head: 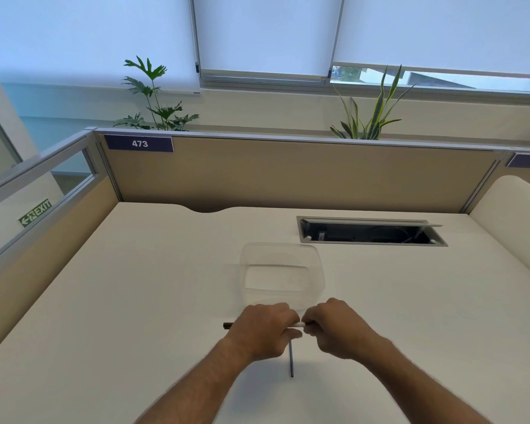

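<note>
Gripping a pen (299, 324) level just on the near side of the clear container (282, 270), left hand (263, 328) curled round its barrel, right hand (334, 327) pinching its white end, thin blue stick (291, 362) lying on the desk (135, 301) nearer still, beneath both hands

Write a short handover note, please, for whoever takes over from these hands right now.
Left hand grips a pen level over the desk, dark end sticking out leftward.
Right hand pinches its other end.
A blue pen lies below the hands, pointing toward the person.
The clear tub stands just beyond; nothing shows inside it.
Done: pen picked up.
Left: probably cap or uncap it, then likely put both pens in the tub.
</note>
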